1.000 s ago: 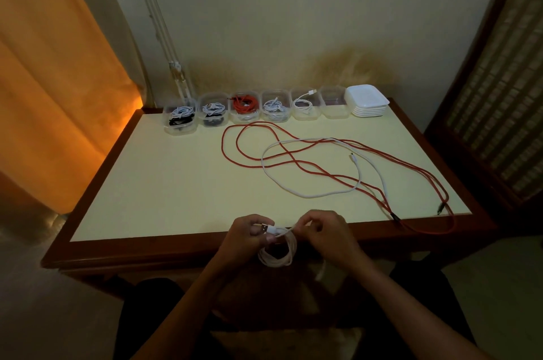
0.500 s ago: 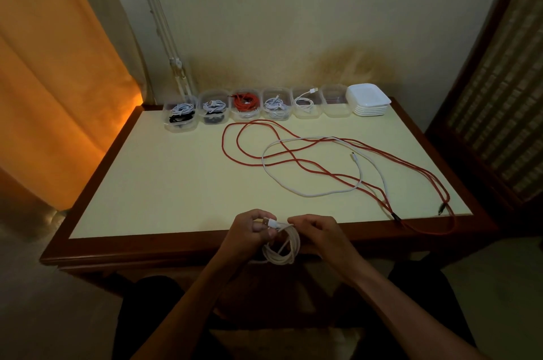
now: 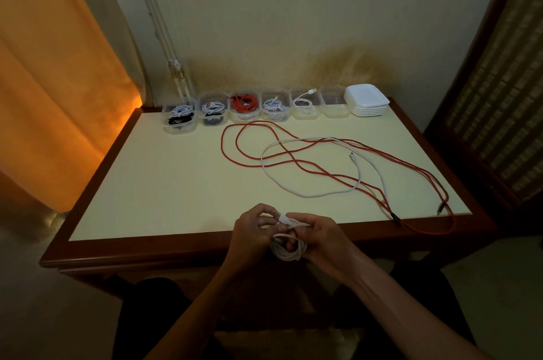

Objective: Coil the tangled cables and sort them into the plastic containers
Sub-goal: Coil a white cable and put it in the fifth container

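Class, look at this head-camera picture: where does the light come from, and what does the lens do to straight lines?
Head view: dim overall, with a warm glow through the orange curtain at left; wide-angle lens bows the table edges; both hands, left hand and right hand, and the white coil sit in shadow, detail soft.

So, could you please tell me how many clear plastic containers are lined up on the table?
6, in one row along the far edge: far left, then and, beside the lids.

Red cable (image 3: 332, 174) and white cable (image 3: 311, 192) on pale yellow table (image 3: 176, 183), brown rim; orange curtain (image 3: 53, 71); white lids (image 3: 367, 99).
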